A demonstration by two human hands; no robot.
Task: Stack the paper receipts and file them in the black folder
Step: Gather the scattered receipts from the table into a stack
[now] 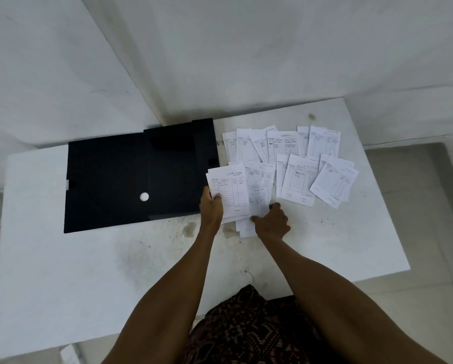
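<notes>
With most receipts lying scattered and the black folder unfilled, the left hand is gripping a small stack, the right hand pinching another receipt.

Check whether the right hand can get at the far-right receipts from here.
Probably yes. The far-right receipts lie open on the table, nothing between them and the right hand, but that hand pinches a receipt; the left hand holds the stack.

You face a white table, stained and scuffed about its centre. White walls meet in a corner at 11 o'clock. Glossy pale floor shows at 3 o'clock. Light is dim and even.
</notes>
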